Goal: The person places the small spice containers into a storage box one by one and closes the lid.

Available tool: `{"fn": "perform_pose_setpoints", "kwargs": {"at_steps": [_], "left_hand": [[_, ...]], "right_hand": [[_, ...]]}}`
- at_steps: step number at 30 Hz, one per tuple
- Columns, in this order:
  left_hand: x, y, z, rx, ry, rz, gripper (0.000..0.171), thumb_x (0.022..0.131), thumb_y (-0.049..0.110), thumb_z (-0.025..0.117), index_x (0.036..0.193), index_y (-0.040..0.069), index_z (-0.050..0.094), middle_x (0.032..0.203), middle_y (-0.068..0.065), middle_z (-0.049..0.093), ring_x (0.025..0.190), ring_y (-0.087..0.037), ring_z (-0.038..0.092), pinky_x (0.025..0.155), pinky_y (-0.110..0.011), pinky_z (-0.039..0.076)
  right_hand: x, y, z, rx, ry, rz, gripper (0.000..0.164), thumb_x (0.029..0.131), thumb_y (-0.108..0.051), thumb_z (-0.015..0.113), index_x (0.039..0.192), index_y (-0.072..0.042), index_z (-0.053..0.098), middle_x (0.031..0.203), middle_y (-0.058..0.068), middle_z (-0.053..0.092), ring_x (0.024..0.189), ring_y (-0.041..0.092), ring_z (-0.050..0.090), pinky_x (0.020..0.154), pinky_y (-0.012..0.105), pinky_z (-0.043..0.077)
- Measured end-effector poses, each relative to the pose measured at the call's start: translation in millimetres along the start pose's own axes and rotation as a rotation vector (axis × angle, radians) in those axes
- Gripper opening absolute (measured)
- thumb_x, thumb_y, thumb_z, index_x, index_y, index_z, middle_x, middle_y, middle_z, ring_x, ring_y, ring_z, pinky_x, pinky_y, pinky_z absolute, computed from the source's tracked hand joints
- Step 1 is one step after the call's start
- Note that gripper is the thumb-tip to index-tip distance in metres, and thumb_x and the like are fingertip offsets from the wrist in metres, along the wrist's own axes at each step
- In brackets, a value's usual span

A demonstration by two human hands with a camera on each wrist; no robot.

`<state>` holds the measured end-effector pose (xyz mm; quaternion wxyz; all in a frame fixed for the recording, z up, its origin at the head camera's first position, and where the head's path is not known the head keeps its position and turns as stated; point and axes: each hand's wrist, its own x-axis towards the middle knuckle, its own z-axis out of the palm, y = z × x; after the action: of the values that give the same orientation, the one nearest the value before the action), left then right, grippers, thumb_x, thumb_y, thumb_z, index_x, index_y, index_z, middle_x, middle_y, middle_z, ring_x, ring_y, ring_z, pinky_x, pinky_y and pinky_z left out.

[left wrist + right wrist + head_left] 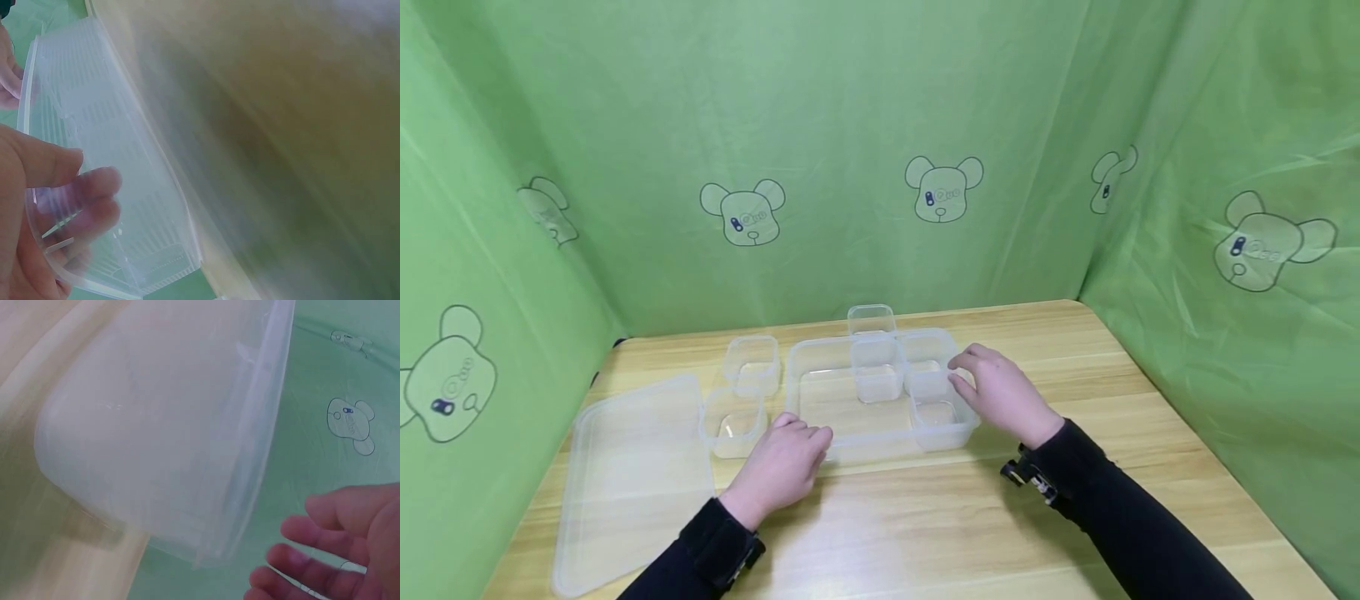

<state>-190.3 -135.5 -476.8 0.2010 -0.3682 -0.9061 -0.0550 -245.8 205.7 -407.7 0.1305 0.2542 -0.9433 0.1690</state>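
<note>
A large clear plastic storage box [872, 448] stands on the wooden table with smaller clear containers inside. My left hand [792, 460] grips its rim at the front left corner; in the left wrist view the thumb [56, 164] lies outside the ribbed wall and the fingers show through it. My right hand [1000, 392] hovers at the box's right end, fingers apart and slightly bent, close beside a small square container [934, 414] in the front right corner. The right wrist view shows those fingers [306, 562] holding nothing, apart from the box wall [150, 437].
Two more small containers, one behind [752, 350] and one in front [733, 442], stand left of the box. Another container [871, 317] shows at the box's back edge. A flat translucent lid [636, 483] lies at the left. Green curtains [842, 100] enclose the table.
</note>
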Motion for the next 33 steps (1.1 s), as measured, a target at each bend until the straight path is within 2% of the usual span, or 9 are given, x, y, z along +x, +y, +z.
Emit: {"fn": "perform_pose_setpoints", "kwargs": {"at_steps": [13, 21, 25, 33], "left_hand": [[0.4, 1.4, 0.0, -0.008, -0.016, -0.004, 0.026, 0.088, 0.015, 0.069, 0.082, 0.019, 0.045, 0.062, 0.012, 0.044, 0.060, -0.012, 0.045, 0.085, -0.034, 0.043], [0.7, 1.9, -2.6, -0.025, 0.001, -0.013, 0.026, 0.086, 0.011, 0.069, 0.080, 0.018, 0.045, 0.062, 0.011, 0.046, 0.060, -0.013, 0.048, 0.084, -0.034, 0.044], [1.2, 1.6, -1.4, -0.029, 0.000, -0.009, 0.025, 0.087, 0.011, 0.069, 0.080, 0.018, 0.045, 0.062, 0.011, 0.046, 0.060, -0.013, 0.049, 0.084, -0.034, 0.045], [-0.3, 0.7, 0.2, -0.017, -0.001, -0.016, 0.026, 0.087, 0.014, 0.070, 0.080, 0.018, 0.046, 0.063, 0.011, 0.048, 0.061, -0.012, 0.050, 0.084, -0.034, 0.044]], "right_hand": [[6, 12, 21, 0.068, 0.064, 0.227, 0.042, 0.100, -0.017, 0.059, 0.131, 0.011, 0.055, 0.123, 0.030, 0.059, 0.112, 0.043, 0.059, 0.097, 0.054, 0.047], [11, 17, 42, 0.142, -0.004, 0.346, 0.049, 0.108, -0.023, 0.042, 0.144, 0.009, 0.040, 0.133, 0.032, 0.052, 0.119, 0.046, 0.055, 0.100, 0.057, 0.045], [9, 19, 49, 0.154, -0.025, 0.371, 0.050, 0.107, -0.020, 0.040, 0.146, 0.010, 0.036, 0.138, 0.034, 0.049, 0.124, 0.048, 0.052, 0.104, 0.059, 0.041], [9, 18, 54, 0.140, -0.017, 0.360, 0.047, 0.105, -0.010, 0.034, 0.147, 0.011, 0.034, 0.138, 0.035, 0.049, 0.125, 0.048, 0.051, 0.105, 0.057, 0.041]]}}
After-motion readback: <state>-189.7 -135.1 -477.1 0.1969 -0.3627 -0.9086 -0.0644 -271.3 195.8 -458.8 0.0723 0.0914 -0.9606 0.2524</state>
